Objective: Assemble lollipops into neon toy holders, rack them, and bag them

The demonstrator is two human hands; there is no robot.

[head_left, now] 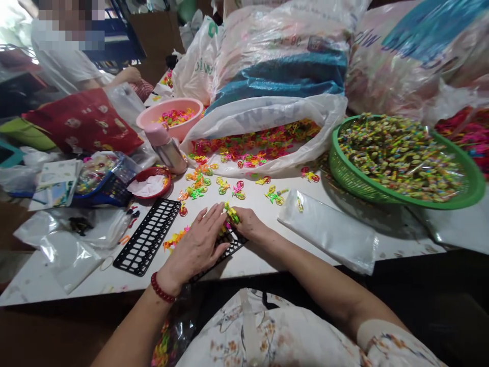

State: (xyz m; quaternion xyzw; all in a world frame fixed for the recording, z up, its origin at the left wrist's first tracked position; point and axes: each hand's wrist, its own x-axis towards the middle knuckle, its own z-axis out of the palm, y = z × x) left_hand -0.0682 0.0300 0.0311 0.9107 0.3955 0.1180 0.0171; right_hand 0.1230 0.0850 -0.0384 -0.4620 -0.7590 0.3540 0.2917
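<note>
My left hand (196, 244) lies with stretched fingers over a black slotted plastic tray (239, 245) near the table's front edge, hiding much of it. Next to it, my right hand (248, 224) pinches a small yellow-green plastic toy bicycle (231, 213) above the tray's right part. Pink pieces show between the two hands. Beside my left hand lie orange, yellow and pink toy pieces (176, 238). More toy bicycles, such as a pink and green one (238, 190), are scattered on the white table just beyond my hands.
A second black tray (147, 237) lies to the left. Behind are an open sack (263, 109) of toy pieces, a pink basin (171, 114), a flask (168, 150) and a red basket (153, 186). On the right are plastic bags (328, 229) and a full green basket (382, 196). A person (72, 56) is at far left.
</note>
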